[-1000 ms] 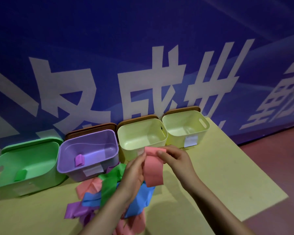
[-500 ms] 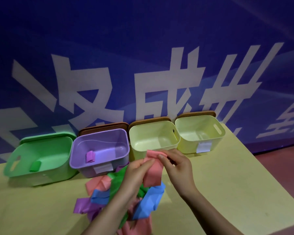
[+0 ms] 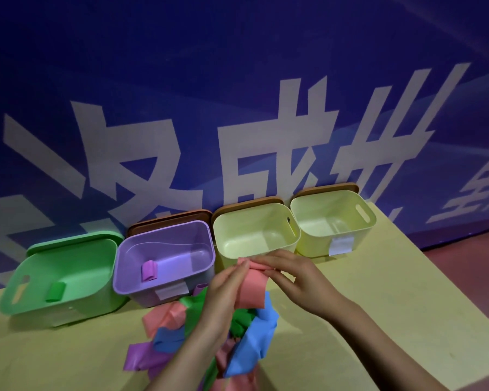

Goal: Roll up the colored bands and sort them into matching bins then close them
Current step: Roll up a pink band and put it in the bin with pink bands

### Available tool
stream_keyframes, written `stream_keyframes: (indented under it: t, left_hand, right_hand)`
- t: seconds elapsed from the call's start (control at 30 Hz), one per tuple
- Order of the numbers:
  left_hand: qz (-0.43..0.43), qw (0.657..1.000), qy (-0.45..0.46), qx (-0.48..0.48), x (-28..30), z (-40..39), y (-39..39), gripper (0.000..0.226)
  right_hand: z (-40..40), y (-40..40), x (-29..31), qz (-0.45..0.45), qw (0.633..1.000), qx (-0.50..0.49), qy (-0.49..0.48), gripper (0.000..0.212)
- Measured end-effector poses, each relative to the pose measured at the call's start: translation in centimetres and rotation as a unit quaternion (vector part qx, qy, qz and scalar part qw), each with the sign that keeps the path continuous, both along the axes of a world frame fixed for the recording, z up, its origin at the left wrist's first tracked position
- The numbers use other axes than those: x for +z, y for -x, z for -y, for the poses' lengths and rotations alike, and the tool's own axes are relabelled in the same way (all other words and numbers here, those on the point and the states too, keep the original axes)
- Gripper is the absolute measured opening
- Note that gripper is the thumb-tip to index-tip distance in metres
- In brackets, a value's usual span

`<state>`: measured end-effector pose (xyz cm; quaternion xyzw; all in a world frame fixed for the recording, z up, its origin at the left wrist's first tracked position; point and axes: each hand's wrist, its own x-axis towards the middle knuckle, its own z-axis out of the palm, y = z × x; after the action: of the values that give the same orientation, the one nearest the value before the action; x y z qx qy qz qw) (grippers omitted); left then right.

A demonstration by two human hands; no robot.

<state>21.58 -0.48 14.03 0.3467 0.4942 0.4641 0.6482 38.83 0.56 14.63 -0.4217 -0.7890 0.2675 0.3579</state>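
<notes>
Four open bins sit in a row against the blue banner wall (image 3: pixel 237 80): green bin (image 3: pixel 60 280) at about 9 o'clock from the hands, purple bin (image 3: pixel 164 258) at 10, then two pale yellow ones, the near yellow bin (image 3: pixel 254 235) right at 12 and the far yellow bin (image 3: pixel 333 218) at 1. Lids stand propped behind them. A rolled green band (image 3: pixel 55 291) lies in the green bin and a rolled purple band (image 3: pixel 148 270) in the purple one.

The loose band pile (image 3: pixel 209 334) (pink, green, blue, purple) is heaped at 6 o'clock, directly under the wrists, so it crowds the space below.

Left hand (image 3: pixel 223 289) and right hand (image 3: pixel 291 277) both pinch the top of the pink band (image 3: pixel 250 289), fingers curled on it, the top end partly rolled. Its long axis runs 12 to 6, hanging down just in front of the near yellow bin's front wall.

The yellow table (image 3: pixel 378 320) is open out toward 3 and 4 o'clock, where its edge meets the red floor (image 3: pixel 469 263).
</notes>
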Motion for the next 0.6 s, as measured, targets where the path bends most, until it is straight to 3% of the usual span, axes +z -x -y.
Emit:
stream_keyframes:
  t: [0.07, 0.23, 0.4, 0.6]
  left_hand:
    - [-0.001, 1.000, -0.017, 0.007, 0.1, 0.2, 0.0, 0.037]
    - [-0.039, 0.996, -0.071, -0.033, 0.3, 0.7, -0.2, 0.028]
    - [-0.082, 0.993, -0.080, -0.031, 0.4, 1.3, -0.9, 0.014]
    - [-0.128, 0.989, -0.071, 0.002, 0.6, 1.8, -1.5, 0.021]
  right_hand:
    - [0.2, -0.1, -0.1, -0.013, 0.999, 0.010, 0.037, 0.036]
    - [1.7, 0.8, 0.5, -0.227, 0.951, -0.073, 0.195, 0.031]
    - [2.5, 1.3, 1.4, -0.199, 0.964, -0.067, 0.162, 0.027]
    - [3.5, 1.8, 1.2, -0.107, 0.990, -0.092, 0.019, 0.035]
